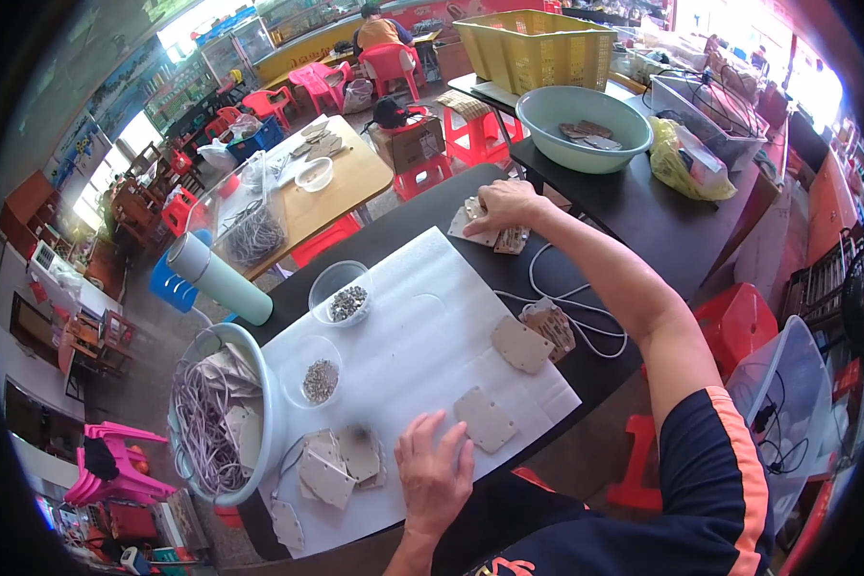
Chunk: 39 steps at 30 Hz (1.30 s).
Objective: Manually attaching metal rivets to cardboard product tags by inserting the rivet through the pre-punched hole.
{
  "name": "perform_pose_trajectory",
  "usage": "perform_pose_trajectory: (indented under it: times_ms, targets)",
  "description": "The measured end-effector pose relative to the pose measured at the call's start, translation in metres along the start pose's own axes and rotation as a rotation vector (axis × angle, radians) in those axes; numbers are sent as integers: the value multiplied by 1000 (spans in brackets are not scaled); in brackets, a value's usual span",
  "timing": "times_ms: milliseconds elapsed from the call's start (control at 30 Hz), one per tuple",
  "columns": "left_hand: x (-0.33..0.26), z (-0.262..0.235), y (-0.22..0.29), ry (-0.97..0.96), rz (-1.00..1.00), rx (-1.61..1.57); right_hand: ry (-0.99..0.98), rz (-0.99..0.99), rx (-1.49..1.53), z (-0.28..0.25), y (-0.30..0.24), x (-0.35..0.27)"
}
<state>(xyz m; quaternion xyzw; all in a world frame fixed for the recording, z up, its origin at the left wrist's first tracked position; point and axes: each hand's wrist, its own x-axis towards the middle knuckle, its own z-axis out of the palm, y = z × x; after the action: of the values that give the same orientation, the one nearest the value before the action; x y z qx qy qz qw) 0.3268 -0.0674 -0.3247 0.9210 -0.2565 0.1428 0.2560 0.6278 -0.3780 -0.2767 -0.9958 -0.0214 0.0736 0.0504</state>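
Note:
My right hand reaches to the far edge of the black table. Its fingers are closed on a flat grey plate in a small pile there. My left hand is held over the near edge of a white sheet, with its fingers spread and nothing in them. Beside its fingertips lies one grey plate with small holes. Another such plate lies near the sheet's right edge, next to brownish pieces. To the left is a loose pile of grey plates.
Two clear bowls hold small metal parts. A blue tub of grey cords stands at left by a pale green flask. A white cable loops on the table. At the back are a green basin and yellow crate.

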Motion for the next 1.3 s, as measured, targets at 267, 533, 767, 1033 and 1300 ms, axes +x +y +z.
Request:
perform_pose_trajectory:
  times_ms: [267,533,767,1033,1300]
  targets:
    - [0,-1,5,21,-22,-17,-39,103,252,14,12,27]
    - [-2,-1,3,43,-18,-30,33,21,613,1,3,4]
    - [-1,1,3,42,-6,-25,82,-189,989,-12,40,-9]
    - [-1,-1,4,37,1,-15,-77,-137,428,17,35,-50]
    - [-6,-1,4,45,2,-11,-221,-38,277,8,26,-45]
